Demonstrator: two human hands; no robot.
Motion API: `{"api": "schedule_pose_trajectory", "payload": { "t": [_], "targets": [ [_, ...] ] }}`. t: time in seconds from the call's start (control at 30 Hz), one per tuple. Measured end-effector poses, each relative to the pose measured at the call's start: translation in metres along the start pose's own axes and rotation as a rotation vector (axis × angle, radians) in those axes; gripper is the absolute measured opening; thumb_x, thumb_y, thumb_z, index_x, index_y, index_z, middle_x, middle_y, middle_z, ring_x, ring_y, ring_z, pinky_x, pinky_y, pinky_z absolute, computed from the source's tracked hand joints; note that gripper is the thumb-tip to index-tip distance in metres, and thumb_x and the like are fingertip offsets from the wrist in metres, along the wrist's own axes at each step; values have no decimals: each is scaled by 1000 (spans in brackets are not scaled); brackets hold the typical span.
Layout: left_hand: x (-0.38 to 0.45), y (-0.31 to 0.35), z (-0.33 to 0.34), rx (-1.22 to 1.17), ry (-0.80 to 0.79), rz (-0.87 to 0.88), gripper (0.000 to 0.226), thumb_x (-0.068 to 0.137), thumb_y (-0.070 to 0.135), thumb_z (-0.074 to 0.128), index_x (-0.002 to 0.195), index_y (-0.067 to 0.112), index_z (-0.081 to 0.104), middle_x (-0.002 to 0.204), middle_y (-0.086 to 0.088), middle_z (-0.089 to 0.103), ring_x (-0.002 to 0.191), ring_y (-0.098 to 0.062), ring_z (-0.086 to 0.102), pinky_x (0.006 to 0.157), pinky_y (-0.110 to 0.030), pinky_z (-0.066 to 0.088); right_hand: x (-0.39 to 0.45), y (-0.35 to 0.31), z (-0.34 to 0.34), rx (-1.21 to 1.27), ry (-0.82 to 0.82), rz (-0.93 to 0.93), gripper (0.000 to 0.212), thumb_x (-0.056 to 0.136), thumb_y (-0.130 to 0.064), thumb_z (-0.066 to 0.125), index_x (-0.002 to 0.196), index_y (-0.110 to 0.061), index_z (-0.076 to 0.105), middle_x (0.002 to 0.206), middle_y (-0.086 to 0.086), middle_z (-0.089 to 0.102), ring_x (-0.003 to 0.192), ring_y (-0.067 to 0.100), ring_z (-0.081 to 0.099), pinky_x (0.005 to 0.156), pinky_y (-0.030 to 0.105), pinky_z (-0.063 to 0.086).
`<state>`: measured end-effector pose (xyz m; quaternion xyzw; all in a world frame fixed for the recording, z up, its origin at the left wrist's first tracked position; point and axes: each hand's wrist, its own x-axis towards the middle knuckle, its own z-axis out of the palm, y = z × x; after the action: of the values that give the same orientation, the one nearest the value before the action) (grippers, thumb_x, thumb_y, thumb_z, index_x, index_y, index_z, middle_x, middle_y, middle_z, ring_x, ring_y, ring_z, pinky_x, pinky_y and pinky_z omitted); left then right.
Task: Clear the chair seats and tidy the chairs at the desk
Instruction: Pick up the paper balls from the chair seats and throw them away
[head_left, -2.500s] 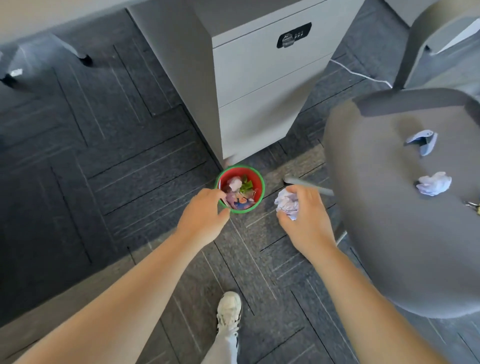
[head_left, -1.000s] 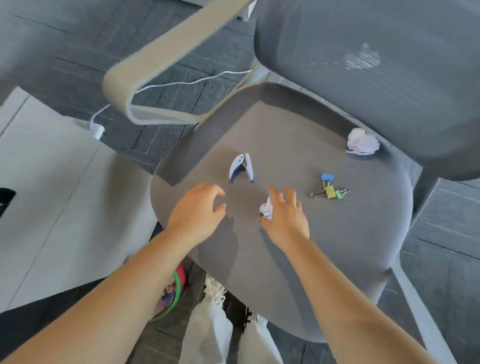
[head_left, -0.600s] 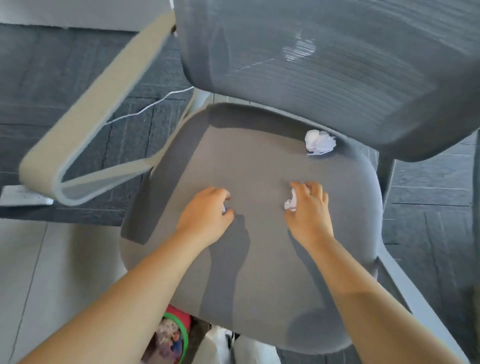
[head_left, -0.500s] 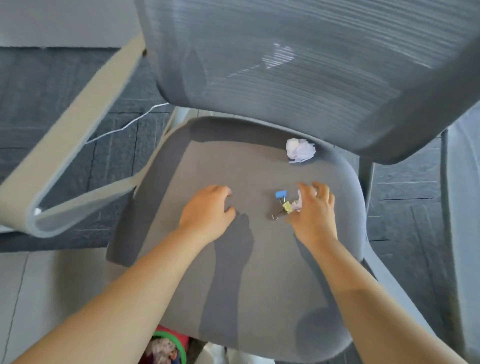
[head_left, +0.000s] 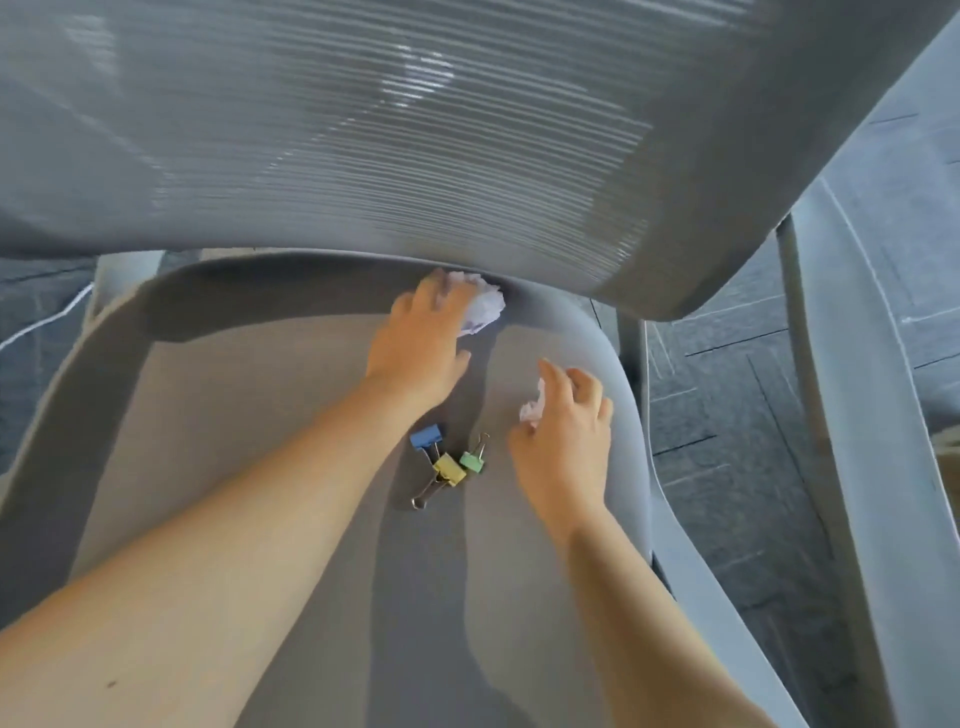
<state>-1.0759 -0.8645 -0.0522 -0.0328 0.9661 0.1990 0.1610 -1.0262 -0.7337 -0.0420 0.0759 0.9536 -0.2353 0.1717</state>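
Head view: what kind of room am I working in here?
Most likely an office. A mesh-backed chair fills the view, binder clips lie on its seat, and the floor is grey carpet tile. No desk shows just now.

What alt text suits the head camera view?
A left hand reaches a crumpled white paper ball at the back of a grey fabric chair seat; the right hand holds another, beside three coloured binder clips.
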Motion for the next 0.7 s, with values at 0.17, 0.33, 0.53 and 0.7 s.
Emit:
{"api": "schedule_pose_trajectory", "payload": {
  "t": [0.17,0.33,0.53,0.7],
  "targets": [
    [8,2,1,-49,65,-15,39,86,9,58,119,-1,41,129,-22,47,113,-40,48,88,-43,44,3,-2,3,33,14,-9,56,87,-6,47,140,-17,33,146,9,29,126,30,30,100,34,30],
    [-23,-14,-19,-232,160,-75,29,84,3,57,109,-5,44,119,-23,53,102,-38,52,68,-32,32,-11,-20,-4,48,-4,-42,57,86,-6,49,140,-17,32,144,8,31,125,29,31,100,33,32],
    [-109,-46,-88,-332,205,-174,52,83,9,59,131,15,40,126,-16,47,111,-34,48,73,-23,26,-53,-73,-32,163,-20,-183,52,82,3,50,131,-6,37,133,13,41,120,31,34,76,18,22],
    [-198,-68,-147,-395,315,-312,43,81,8,61,122,12,49,121,-15,49,107,-31,48,73,-21,26,-99,-132,-57,146,-28,-459,32,80,4,51,111,0,50,119,14,52,111,29,40,74,11,17]
  ]
}}
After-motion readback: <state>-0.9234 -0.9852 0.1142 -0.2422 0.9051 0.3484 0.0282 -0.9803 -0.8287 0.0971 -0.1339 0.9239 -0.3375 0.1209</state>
